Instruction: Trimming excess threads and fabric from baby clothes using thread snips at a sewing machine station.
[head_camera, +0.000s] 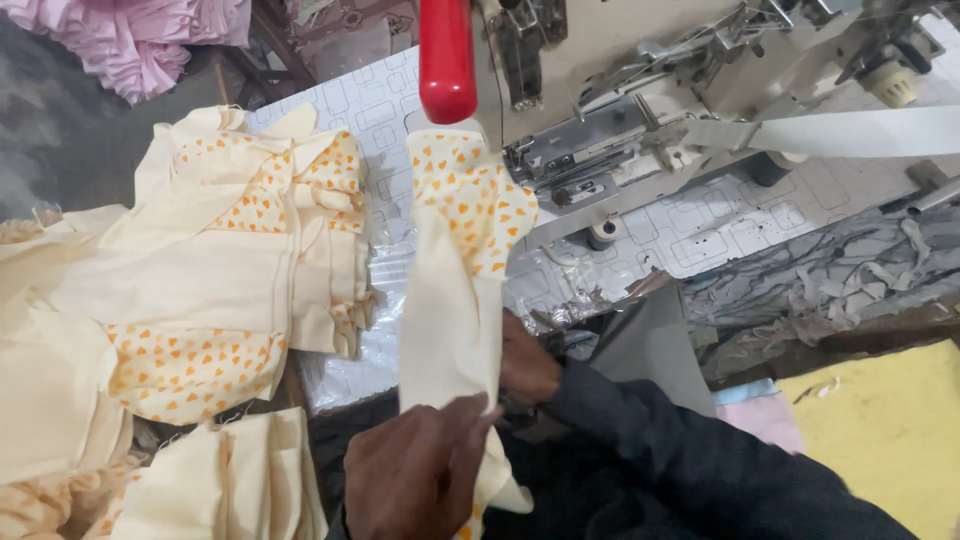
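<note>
A long cream fabric piece (447, 300) with an orange heart print at its far end runs from the sewing machine (620, 110) down toward me. My left hand (415, 475) grips its near end at the bottom centre. My right hand (525, 362) sits behind the fabric's right edge, partly hidden by it, fingers against the cloth. The printed end lies beside the machine's presser area (560, 165), under a red handle (446, 60).
A stack of cream and heart-print fabric pieces (210, 270) fills the left of the patterned white table (700, 230). A white tape strip (860, 130) feeds in from the right. Grey fabric scraps (830, 280) pile at right, yellow cloth (890, 430) lower right, pink cloth (140, 40) top left.
</note>
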